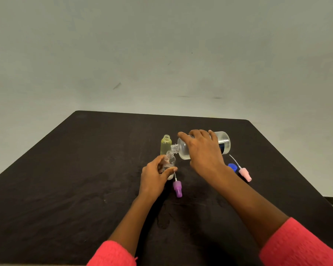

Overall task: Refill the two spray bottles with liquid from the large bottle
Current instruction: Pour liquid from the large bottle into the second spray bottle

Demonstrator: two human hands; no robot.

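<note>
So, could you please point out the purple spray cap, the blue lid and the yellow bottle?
purple spray cap [177, 189]: head view, on its body.
blue lid [232, 167]: head view, on its top.
yellow bottle [165, 145]: head view, on its side.

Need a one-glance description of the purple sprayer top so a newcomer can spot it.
On the black table, look just nearer the camera than the small clear bottle held in the left hand. The purple sprayer top lies flat there, its thin white tube pointing toward that bottle. The other sprayer top, far right beside a blue cap, is pink.
</note>
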